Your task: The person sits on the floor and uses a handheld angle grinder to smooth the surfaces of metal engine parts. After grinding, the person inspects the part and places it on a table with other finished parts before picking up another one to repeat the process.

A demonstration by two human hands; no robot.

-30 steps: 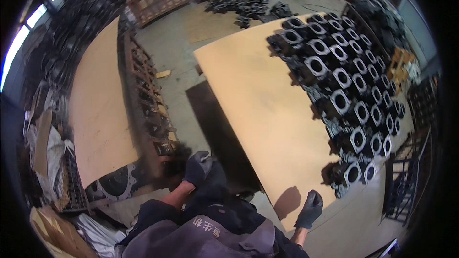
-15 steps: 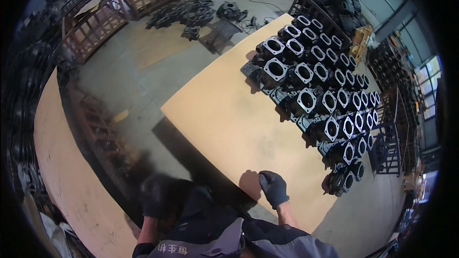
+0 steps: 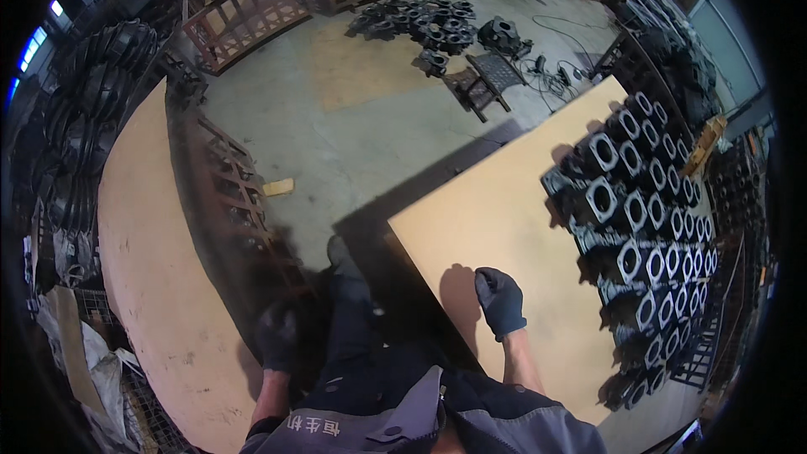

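Observation:
My right hand (image 3: 499,298), in a dark grey work glove, hovers over the bare near part of a board-topped table (image 3: 479,231). Its fingers are curled in and no object shows in them; a shadow falls on the board beside it. Rows of black cast-metal housings (image 3: 602,200) with bright machined oval flanges stand on the right side of that table, apart from my hand. My left hand (image 3: 277,335), also gloved, hangs low near the edge of a second board-topped surface (image 3: 155,261). Dark surroundings hide its fingers.
Rusty slatted metal crates (image 3: 252,25) stand at the back. Several dark castings (image 3: 429,25) lie on the floor, near a small black metal stand (image 3: 487,84) and cables (image 3: 555,80). A yellowish block (image 3: 278,187) lies beside the left rack. Dark curved parts (image 3: 92,109) are stacked far left.
The view has turned left, so the table and housings appear farther right. My right hand now sits higher over the board. One of my legs shows stretched forward between the tables.

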